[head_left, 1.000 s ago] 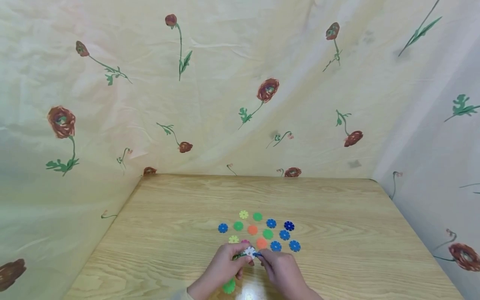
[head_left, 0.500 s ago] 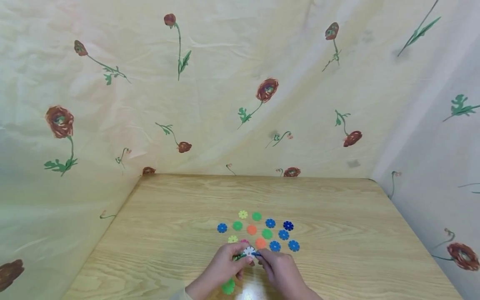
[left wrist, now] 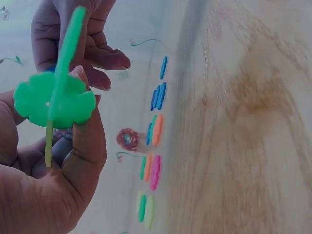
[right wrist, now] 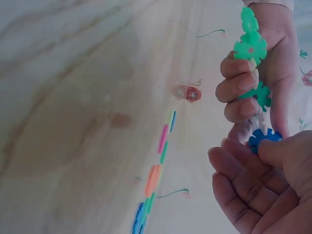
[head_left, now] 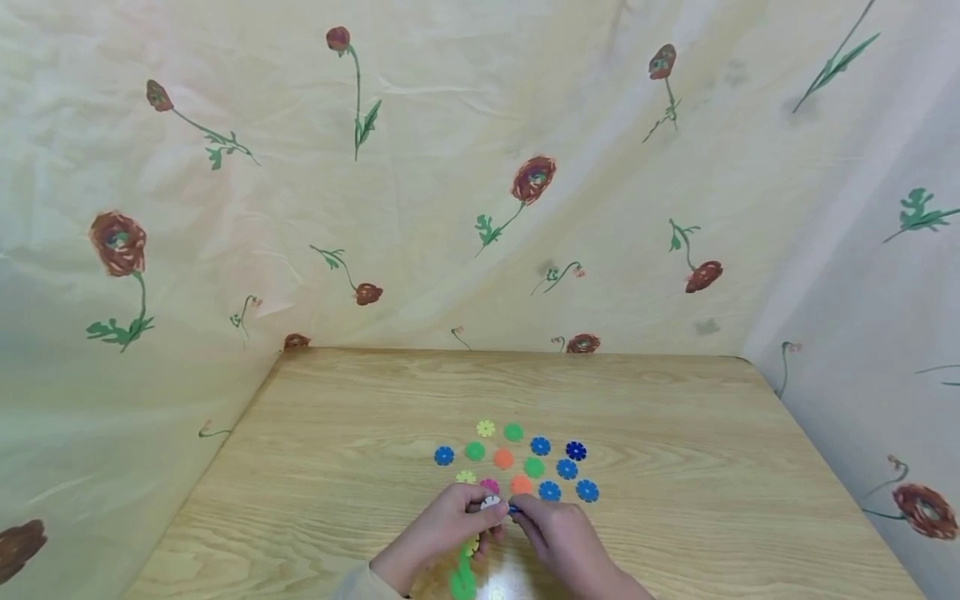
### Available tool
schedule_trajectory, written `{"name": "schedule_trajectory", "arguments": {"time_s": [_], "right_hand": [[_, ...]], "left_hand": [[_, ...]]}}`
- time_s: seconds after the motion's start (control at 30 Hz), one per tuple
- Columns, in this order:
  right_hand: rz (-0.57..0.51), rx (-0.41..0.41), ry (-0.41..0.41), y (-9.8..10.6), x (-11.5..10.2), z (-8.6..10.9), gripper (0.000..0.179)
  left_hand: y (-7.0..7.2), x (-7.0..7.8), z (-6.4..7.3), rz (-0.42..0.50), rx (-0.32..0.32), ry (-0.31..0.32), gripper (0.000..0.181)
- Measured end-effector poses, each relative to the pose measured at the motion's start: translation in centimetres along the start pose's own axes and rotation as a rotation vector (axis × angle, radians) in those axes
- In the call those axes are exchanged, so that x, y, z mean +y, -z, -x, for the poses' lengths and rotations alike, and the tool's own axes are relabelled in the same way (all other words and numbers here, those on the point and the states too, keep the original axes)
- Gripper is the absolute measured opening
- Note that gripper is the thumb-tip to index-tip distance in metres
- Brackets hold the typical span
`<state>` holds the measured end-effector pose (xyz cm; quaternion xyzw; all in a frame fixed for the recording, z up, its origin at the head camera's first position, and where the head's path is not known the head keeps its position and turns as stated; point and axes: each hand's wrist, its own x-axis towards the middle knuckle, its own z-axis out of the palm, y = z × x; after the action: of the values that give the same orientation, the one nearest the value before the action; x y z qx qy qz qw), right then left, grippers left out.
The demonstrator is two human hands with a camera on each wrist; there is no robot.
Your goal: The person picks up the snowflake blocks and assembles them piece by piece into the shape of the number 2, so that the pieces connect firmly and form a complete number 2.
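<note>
My left hand [head_left: 450, 517] grips a chain of notched plastic building discs, its fingers curled round the middle. In the right wrist view, green discs [right wrist: 251, 50] stick out past the fingers toward the wrist, and another green disc [right wrist: 262, 96] shows beside them. A white disc [head_left: 491, 502] sits at the chain's other end, near the left thumb and fingertips. My right hand [head_left: 562, 529] pinches a blue disc [right wrist: 261, 141] between thumb and fingers, right at the white disc's edge. The notches where blue and white meet are mostly hidden by fingers.
Loose discs lie flat on the wooden table [head_left: 337, 433] beyond the hands: several blue ones [head_left: 567, 469], green ones [head_left: 534, 467], orange ones [head_left: 503, 458], yellow ones [head_left: 485, 428] and a pink one [head_left: 489, 485]. A flowered cloth [head_left: 435, 208] surrounds the table's back and sides.
My left hand has turned the chain: the white disc now looks tilted and partly covered, and yellow and green discs show below the hand. My right hand keeps its pinch on the blue disc.
</note>
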<state>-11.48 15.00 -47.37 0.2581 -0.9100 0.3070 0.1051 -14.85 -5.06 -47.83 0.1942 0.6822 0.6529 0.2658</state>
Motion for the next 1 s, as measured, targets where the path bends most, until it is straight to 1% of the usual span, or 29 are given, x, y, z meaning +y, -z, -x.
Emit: {"name": "schedule_trajectory", "arguments": {"time_s": [0.07,0.17,0.23,0.37,0.47,0.63,0.73,0.8,1.0], "right_hand": [[0.022,-0.001,0.000,0.2,0.2,-0.1,0.005],[0.065,0.005,-0.036,0.7,0.9,-0.3,0.009],[0.095,0.017,-0.088,1.2,1.6,-0.5,0.012],[0.177,0.035,-0.227,2.1,3.4,-0.8,0.016],[0.243,-0.012,-0.327,2.7,4.9,-0.8,0.023],[0.297,-0.130,-0.446,3.3,7.0,-0.7,0.034],[0.312,-0.171,-0.483,3.3,7.6,-0.6,0.035],[0.322,-0.187,-0.493,3.2,7.8,-0.6,0.034],[0.313,-0.195,-0.497,3.3,7.9,-0.7,0.025]], "left_hand": [[0.1,-0.2,0.0,0.009,0.017,0.003,0.037],[0.3,-0.4,0.1,0.039,0.060,0.016,0.035],[0.5,-0.4,0.1,0.073,0.077,0.016,0.037],[0.8,-0.2,0.3,0.126,0.080,0.006,0.043],[1.0,-0.1,0.4,0.139,0.070,0.004,0.045],[1.1,-0.1,0.4,0.157,0.059,0.008,0.049],[1.1,0.0,0.5,0.164,0.063,0.012,0.049],[1.1,0.1,0.6,0.167,0.065,0.019,0.047],[1.1,0.4,0.8,0.169,0.057,0.019,0.043]]}}
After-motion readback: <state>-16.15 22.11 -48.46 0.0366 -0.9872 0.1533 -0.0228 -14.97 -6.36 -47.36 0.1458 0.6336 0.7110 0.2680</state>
